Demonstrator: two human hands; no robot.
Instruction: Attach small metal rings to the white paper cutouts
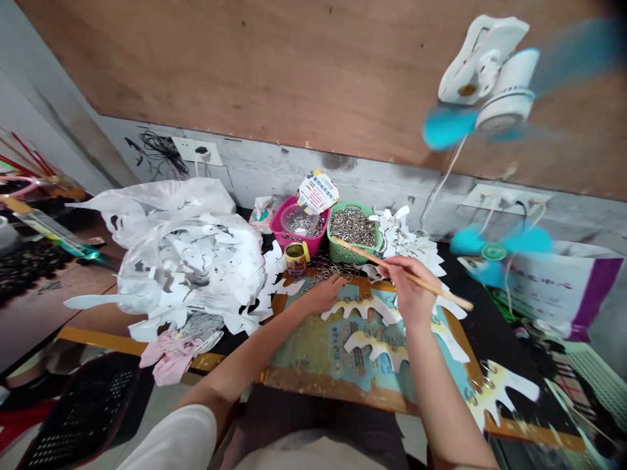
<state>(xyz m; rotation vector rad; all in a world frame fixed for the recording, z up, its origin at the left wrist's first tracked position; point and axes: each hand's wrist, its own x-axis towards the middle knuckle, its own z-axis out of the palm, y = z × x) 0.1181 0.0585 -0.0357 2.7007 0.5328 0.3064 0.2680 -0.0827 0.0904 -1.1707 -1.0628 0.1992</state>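
Head view: right hand grips a wooden stick above a paper cutout.

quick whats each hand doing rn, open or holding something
left hand: open, palm down, nothing visible in its grip
right hand: closed, holding a wooden stick

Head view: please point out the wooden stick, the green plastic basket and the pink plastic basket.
wooden stick (365, 254), head view, on its shaft
green plastic basket (350, 207), head view, on its far rim
pink plastic basket (294, 239), head view, on its front wall
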